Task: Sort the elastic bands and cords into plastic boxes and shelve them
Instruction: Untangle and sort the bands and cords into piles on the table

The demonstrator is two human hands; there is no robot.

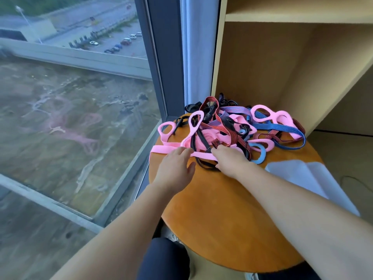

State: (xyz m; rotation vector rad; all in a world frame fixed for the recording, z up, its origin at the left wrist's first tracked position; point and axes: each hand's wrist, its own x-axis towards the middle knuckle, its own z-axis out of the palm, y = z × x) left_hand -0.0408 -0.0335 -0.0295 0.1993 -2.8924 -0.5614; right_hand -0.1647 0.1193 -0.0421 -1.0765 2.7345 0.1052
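centre frame | left hand [174, 165] fingers flat, pinning pink band [171, 149] to counter [222, 209] | right hand [230, 160] fingers pinching it, likely freeing it from tangle [232, 126]

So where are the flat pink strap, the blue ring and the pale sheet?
pink strap [165, 149]: head view, on its flat left stretch.
blue ring [259, 161]: head view, on its lower rim.
pale sheet [302, 178]: head view, on the middle of its upper face.
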